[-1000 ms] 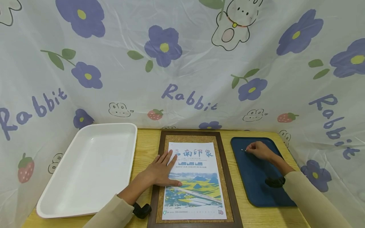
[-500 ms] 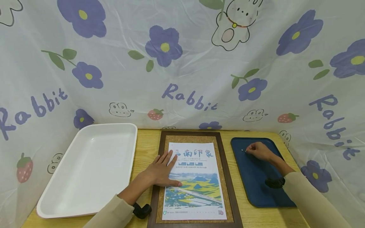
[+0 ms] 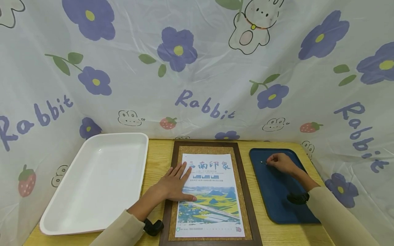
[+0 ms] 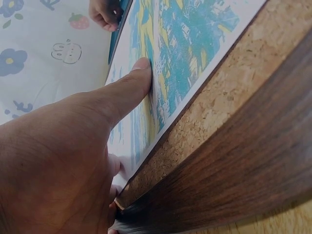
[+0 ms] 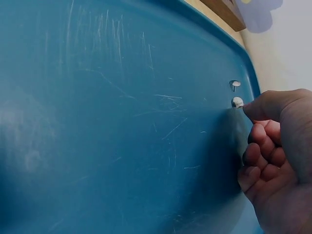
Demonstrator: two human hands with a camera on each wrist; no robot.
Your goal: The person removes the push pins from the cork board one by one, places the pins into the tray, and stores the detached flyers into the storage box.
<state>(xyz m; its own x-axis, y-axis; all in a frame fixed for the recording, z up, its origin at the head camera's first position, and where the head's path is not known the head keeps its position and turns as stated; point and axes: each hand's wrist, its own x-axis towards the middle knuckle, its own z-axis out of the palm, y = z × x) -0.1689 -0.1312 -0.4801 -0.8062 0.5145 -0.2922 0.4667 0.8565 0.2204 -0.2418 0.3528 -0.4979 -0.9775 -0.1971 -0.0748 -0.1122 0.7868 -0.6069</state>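
My left hand [image 3: 175, 186] lies spread on a printed poster [image 3: 215, 212], its thumb [image 4: 129, 85] on the landscape picture. The poster rests on a cork board [image 3: 235, 191] with a dark brown wooden frame [image 3: 246, 194]. A small dot shows at the poster's top left corner. Over the far end of a blue tray [image 3: 274, 205], my right hand [image 3: 281, 164] has its fingers curled and its thumb and fingertips at a white-headed thumbtack [image 5: 237, 102], seemingly pinching it; the index fingertip is hidden. Another thumbtack [image 5: 235, 84] lies just beyond on the tray.
A large white tray [image 3: 92, 184] stands at the left of the wooden table [image 3: 157, 153]. Behind the table hangs a white curtain [image 3: 203, 85] printed with flowers and rabbits. The blue tray has a raised rim.
My right hand has shifted very slightly to the right, with its fingertips still at the thumbtack. The left hand and the poster have stayed in place.
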